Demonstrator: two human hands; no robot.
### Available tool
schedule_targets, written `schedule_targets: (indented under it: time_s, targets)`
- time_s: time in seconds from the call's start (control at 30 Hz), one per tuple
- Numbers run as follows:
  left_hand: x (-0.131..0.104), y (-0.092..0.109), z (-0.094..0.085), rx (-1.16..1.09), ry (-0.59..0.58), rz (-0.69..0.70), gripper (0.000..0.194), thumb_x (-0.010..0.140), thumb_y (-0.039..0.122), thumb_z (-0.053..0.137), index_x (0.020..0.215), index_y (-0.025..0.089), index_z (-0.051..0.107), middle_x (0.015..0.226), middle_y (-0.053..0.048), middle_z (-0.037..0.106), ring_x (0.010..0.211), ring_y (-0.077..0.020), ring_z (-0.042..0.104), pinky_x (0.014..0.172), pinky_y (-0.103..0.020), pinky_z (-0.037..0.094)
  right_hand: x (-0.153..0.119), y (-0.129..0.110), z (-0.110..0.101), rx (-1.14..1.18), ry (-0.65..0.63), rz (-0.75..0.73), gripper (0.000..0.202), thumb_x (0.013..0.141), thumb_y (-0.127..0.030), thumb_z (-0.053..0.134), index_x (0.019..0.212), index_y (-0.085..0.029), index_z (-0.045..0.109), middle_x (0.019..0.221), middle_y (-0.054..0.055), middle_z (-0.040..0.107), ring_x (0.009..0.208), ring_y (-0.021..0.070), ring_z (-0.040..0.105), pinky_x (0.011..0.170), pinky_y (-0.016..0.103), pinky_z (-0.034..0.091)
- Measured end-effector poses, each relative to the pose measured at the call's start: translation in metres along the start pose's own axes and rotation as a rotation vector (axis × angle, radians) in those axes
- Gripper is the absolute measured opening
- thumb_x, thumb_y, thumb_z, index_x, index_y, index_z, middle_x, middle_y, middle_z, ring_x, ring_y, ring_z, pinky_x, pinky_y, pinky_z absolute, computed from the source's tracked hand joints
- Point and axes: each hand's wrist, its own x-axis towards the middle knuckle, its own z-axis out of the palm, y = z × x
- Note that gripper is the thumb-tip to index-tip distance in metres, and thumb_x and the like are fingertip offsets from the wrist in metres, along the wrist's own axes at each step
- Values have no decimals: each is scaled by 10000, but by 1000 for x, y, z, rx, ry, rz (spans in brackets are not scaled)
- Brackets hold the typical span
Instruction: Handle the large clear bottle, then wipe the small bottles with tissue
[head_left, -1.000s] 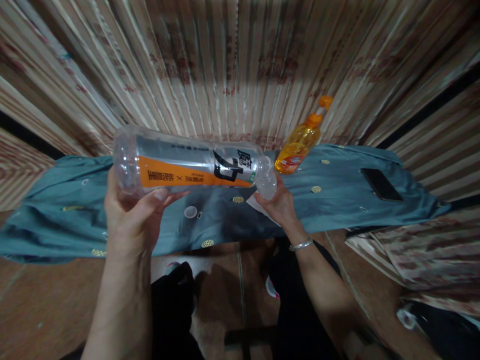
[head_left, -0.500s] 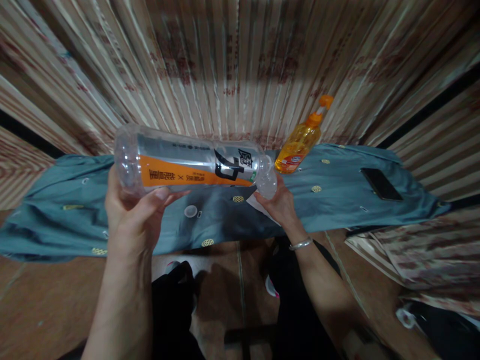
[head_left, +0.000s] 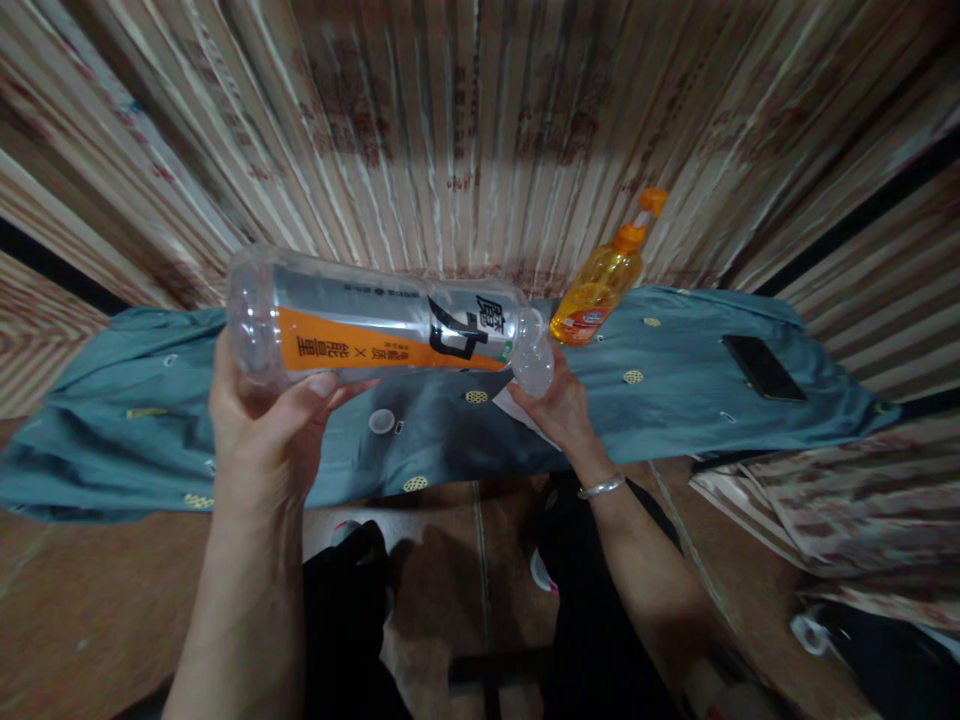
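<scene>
Left hand holds a clear bottle labelled 魔力 and 能量.

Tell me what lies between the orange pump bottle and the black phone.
In the head view, only teal cloth with small yellow printed motifs shows between the orange pump bottle and the black phone.

L hand holding clear btl, ctr-left | R hand at btl neck, ctr | pump btl, upper rt | phone, far rt

The head camera faces forward and down, near the clear bottle.
</scene>
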Motion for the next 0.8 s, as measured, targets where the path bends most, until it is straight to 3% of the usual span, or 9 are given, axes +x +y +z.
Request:
schedule_targets:
  time_s: [0.8]
  targets:
    - [0, -2, -1, 26, -53, 56, 423, 478, 122, 797, 879, 200, 686, 919, -22, 737, 748, -211, 743, 600, -369, 696, 0, -4, -3, -43, -26, 19, 799, 705, -423, 770, 1399, -158, 477, 1279, 174, 706, 1159, 357, 691, 978, 505, 563]
